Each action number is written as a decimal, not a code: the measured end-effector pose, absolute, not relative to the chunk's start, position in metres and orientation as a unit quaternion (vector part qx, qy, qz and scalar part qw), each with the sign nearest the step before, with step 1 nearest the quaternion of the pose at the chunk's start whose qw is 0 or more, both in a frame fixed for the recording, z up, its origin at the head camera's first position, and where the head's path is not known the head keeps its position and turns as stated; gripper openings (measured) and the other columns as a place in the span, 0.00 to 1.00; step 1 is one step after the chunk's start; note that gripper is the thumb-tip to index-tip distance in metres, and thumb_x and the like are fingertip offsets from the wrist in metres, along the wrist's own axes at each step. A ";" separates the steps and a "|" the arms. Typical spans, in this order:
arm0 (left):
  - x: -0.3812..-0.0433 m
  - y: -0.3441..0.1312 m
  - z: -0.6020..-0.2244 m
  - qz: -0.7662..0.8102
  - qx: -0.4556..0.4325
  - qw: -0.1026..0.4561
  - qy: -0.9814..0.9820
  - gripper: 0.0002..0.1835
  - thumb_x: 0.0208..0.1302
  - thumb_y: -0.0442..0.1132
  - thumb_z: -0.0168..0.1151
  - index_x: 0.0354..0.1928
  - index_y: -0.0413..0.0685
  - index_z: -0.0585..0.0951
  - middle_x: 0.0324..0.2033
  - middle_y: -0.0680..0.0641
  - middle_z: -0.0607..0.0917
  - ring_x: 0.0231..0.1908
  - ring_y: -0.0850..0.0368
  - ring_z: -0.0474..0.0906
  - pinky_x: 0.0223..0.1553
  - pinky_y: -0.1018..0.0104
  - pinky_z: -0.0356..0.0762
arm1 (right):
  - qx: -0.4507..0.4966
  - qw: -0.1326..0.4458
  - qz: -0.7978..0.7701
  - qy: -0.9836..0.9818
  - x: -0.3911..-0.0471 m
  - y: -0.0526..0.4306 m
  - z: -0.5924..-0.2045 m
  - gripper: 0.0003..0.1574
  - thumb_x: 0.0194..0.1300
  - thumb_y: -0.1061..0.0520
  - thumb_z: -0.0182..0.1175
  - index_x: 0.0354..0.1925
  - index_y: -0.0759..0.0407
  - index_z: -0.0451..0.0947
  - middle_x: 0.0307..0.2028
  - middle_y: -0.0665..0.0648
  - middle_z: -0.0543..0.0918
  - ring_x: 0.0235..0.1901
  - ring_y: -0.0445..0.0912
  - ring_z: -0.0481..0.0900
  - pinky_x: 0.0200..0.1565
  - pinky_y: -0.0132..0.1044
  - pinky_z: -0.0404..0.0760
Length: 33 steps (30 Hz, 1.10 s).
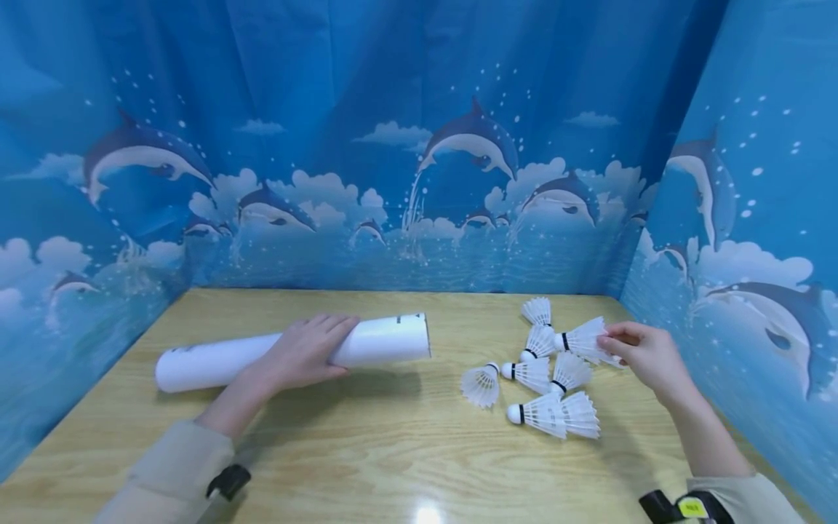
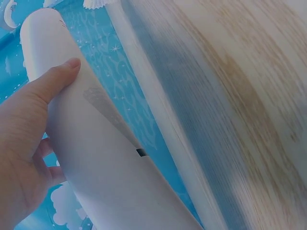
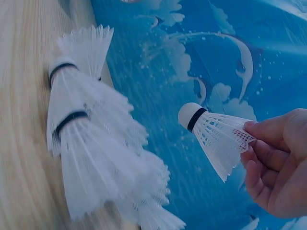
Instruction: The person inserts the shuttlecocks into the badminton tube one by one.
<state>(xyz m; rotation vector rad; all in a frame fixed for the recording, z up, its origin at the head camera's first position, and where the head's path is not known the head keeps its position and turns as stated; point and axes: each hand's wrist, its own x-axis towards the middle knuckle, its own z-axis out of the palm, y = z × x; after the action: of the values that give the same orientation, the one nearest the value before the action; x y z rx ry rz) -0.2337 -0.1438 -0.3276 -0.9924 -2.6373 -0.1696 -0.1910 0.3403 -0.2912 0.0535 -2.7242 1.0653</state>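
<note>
My left hand [image 1: 304, 353] grips a long white shuttlecock tube [image 1: 386, 340] around its middle. The tube lies sideways, its right end tilted up over its shadow. In the left wrist view the thumb [image 2: 62, 76] presses along the tube's wall. On the right, my right hand [image 1: 648, 356] pinches a white shuttlecock [image 3: 216, 136] by the edge of its skirt, the cork pointing left. Several other white shuttlecocks [image 1: 481, 384] with black bands lie loosely grouped beside and below it; one pair [image 1: 550, 415] at the front is nested together.
The wooden table [image 1: 393, 451] has a light grain. Blue curtains [image 1: 366, 145] with dolphin prints stand along its back and both sides. Dark devices [image 1: 229, 480] are strapped on both wrists.
</note>
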 end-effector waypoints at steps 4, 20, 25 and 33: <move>-0.234 -0.143 -0.327 -0.057 -0.347 0.157 -0.923 0.46 0.44 0.51 0.74 0.65 0.42 0.66 0.56 0.41 0.75 0.54 0.43 0.71 0.50 0.44 0.73 | 0.031 0.110 0.378 -0.919 -0.199 0.320 -0.290 0.21 0.65 0.54 0.58 0.44 0.73 0.76 0.36 0.58 0.84 0.29 0.33 0.73 0.29 0.31 0.76; -0.234 -0.142 -0.327 -0.060 -0.348 0.157 -0.922 0.46 0.44 0.50 0.74 0.65 0.43 0.66 0.56 0.42 0.75 0.54 0.44 0.71 0.51 0.45 0.73 | 0.114 0.064 0.468 -0.874 -0.222 0.243 -0.295 0.14 0.61 0.64 0.60 0.42 0.75 0.77 0.26 0.57 0.82 0.24 0.40 0.77 0.27 0.34 0.80; -0.234 -0.141 -0.327 -0.062 -0.348 0.157 -0.922 0.46 0.44 0.51 0.74 0.65 0.43 0.66 0.56 0.42 0.75 0.53 0.44 0.71 0.50 0.45 0.73 | 0.122 0.055 0.470 -0.872 -0.225 0.230 -0.298 0.12 0.61 0.65 0.60 0.41 0.74 0.78 0.27 0.58 0.83 0.25 0.42 0.78 0.29 0.36 0.82; -0.235 -0.141 -0.329 -0.065 -0.345 0.152 -0.924 0.46 0.44 0.51 0.74 0.65 0.45 0.65 0.56 0.43 0.75 0.54 0.45 0.71 0.51 0.44 0.72 | 0.127 0.034 0.490 -0.862 -0.226 0.213 -0.304 0.11 0.60 0.66 0.60 0.41 0.74 0.79 0.28 0.58 0.83 0.26 0.44 0.79 0.32 0.39 0.83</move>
<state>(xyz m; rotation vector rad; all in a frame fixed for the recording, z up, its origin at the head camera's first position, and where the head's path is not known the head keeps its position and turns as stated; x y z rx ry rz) -0.2345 -0.1408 -0.3291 -0.9889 -2.6517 -0.1857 -0.2262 0.2129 -0.3040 0.3900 -2.6502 1.5071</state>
